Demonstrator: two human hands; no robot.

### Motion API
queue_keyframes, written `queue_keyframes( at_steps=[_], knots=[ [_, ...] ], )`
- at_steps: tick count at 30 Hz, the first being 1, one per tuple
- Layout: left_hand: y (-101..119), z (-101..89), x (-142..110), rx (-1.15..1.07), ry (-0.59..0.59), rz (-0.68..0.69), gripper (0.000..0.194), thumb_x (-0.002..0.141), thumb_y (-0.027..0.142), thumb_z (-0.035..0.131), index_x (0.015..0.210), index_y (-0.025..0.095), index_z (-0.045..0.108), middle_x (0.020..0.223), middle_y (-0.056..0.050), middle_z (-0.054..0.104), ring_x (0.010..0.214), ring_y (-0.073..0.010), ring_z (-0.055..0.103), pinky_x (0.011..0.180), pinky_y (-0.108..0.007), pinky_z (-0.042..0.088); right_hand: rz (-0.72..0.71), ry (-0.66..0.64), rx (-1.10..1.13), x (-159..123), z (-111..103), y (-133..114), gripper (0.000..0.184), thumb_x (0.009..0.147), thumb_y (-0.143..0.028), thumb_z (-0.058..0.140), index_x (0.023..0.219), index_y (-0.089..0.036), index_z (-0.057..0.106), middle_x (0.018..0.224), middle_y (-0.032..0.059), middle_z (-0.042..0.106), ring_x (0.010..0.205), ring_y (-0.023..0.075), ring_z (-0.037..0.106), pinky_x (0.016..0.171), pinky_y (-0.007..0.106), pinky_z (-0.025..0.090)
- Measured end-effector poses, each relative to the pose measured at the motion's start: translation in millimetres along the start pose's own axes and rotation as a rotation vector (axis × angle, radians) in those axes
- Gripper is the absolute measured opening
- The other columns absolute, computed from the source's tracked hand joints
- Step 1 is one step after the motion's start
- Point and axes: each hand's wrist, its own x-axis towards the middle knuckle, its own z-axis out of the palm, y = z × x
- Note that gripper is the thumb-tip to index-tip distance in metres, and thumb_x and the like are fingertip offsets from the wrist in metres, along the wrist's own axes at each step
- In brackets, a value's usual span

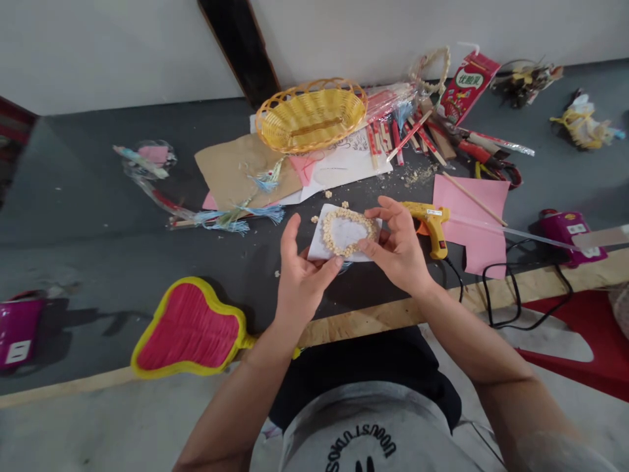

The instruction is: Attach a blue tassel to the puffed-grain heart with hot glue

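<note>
Between my hands is a small white paper card point(318, 244) bearing a ring of beige flower-like pieces point(328, 240). At the card's lower left, my left hand point(305, 282) grips the edge with the thumb along the near side and the index finger raised. My right hand point(399, 252) pinches the right side, its thumb touching the ring and its other fingers partly hidden behind. A few loose beige pieces point(328, 195) lie just beyond the card. Close to my right hand rests a yellow glue gun point(433, 231).
A yellow wicker basket point(314, 121) stands at the back on papers, beside scattered red-and-wood sticks point(393, 139) and a red drink carton point(469, 85). Pink paper point(472, 196) lies right. A red fan with yellow edging point(189, 328) overhangs the front edge. Blue tassels point(230, 219) lie left.
</note>
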Motion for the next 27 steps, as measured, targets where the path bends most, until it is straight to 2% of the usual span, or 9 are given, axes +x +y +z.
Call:
queue_keyframes(
  at_steps=[4, 10, 15, 22, 27],
  knots=[
    [1.3, 0.0, -0.2, 0.002, 0.046, -0.040, 0.099, 0.082, 0.064, 0.069, 0.154, 0.030, 0.011, 0.117, -0.013, 0.070, 0.099, -0.0260, 0.074, 0.082, -0.039, 0.063, -0.030, 0.010, -0.021, -0.6, 1.6, 0.3, 0.062, 0.086, -0.034, 0.070, 0.136, -0.034, 0.035, 0.126, 0.0058, 0.055, 0.104, 0.0187, 0.058, 0.078, 0.033, 0.060],
    [-0.6, 0.8, 0.4, -0.054, 0.037, -0.082, 0.103, 0.080, 0.062, 0.072, 0.153, 0.029, 0.008, 0.117, -0.012, 0.070, 0.100, -0.0261, 0.074, 0.083, -0.041, 0.063, -0.040, 0.006, -0.067, -1.7, 2.9, -1.9, 0.061, 0.087, -0.032, 0.068, 0.137, -0.036, 0.033, 0.126, 0.0053, 0.054, 0.100, 0.0182, 0.058, 0.071, 0.031, 0.060],
    [-4.0, 1.0, 1.2, -0.078, 0.024, -0.084, 0.098, 0.082, 0.060, 0.071, 0.153, 0.030, 0.010, 0.117, -0.011, 0.070, 0.099, -0.0246, 0.074, 0.083, -0.039, 0.063, -0.032, 0.007, -0.058, -2.4, 4.4, -1.9, 0.063, 0.087, -0.031, 0.068, 0.138, -0.036, 0.032, 0.128, 0.0062, 0.054, 0.097, 0.0177, 0.060, 0.071, 0.032, 0.061],
    [-5.9, 2.3, 2.3, -0.056, 0.022, -0.059, 0.094, 0.084, 0.063, 0.068, 0.152, 0.030, 0.011, 0.119, -0.012, 0.069, 0.103, -0.0254, 0.073, 0.087, -0.041, 0.062, -0.042, -0.003, -0.073, -3.3, 5.0, -0.1, 0.064, 0.088, -0.034, 0.068, 0.141, -0.036, 0.031, 0.130, 0.0071, 0.054, 0.102, 0.0190, 0.060, 0.075, 0.033, 0.061],
    [-4.2, 2.3, 2.3, -0.175, 0.042, -0.100, 0.099, 0.078, 0.055, 0.079, 0.151, 0.030, 0.018, 0.117, -0.009, 0.069, 0.103, -0.0248, 0.072, 0.088, -0.039, 0.061, -0.064, 0.012, -0.031, -3.4, 6.0, 1.9, 0.064, 0.088, -0.041, 0.069, 0.140, -0.036, 0.032, 0.130, 0.0071, 0.053, 0.100, 0.0189, 0.060, 0.074, 0.033, 0.060]
  ],
)
